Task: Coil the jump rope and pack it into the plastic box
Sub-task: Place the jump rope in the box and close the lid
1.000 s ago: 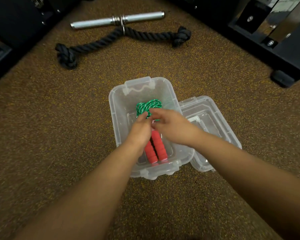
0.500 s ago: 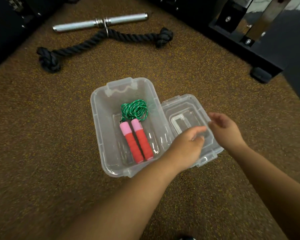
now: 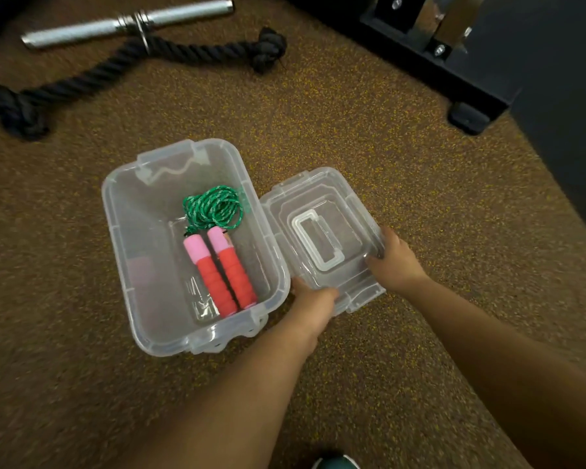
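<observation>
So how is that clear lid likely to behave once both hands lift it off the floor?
The lid looks like thin clear plastic, so probably light and slightly bendy. It is flat and broad, so unlikely to roll. The left hand and right hand grip adjacent near edges; its glossy surface might slip.

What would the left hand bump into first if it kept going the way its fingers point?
The left hand points up and away, already touching the near edge of the clear lid. Going on, it would probably slide onto the lid and meet its raised white handle first, though depth is hard to judge.
</observation>
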The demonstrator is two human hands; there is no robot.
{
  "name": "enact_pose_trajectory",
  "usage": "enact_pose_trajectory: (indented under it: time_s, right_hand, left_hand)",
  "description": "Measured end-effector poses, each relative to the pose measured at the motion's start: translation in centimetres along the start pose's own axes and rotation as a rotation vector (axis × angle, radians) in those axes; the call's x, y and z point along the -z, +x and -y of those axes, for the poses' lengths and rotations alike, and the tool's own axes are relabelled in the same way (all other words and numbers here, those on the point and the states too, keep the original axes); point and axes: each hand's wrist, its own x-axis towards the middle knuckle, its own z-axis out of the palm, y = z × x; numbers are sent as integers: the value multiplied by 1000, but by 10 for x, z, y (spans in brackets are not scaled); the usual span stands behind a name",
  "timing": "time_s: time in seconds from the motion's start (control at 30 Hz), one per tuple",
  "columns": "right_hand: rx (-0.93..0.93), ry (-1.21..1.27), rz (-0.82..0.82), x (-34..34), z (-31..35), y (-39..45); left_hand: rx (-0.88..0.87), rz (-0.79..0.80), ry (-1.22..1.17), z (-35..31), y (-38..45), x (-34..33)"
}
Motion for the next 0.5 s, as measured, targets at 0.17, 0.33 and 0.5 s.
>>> enact_pose_trajectory:
  time_s: [0.17,0.33,0.5]
  right_hand:
    - [-92,100,-169,39,7,-9]
    - [-39,438,-334,105,15,-42]
    - [90,733,-423,124,64,-84]
  left_hand:
    - [64,-15,-164,-14,-17,-6]
    - [-147,36,-143,-54,-58,-24]
    - [-561,-122,90,-97,-94,4]
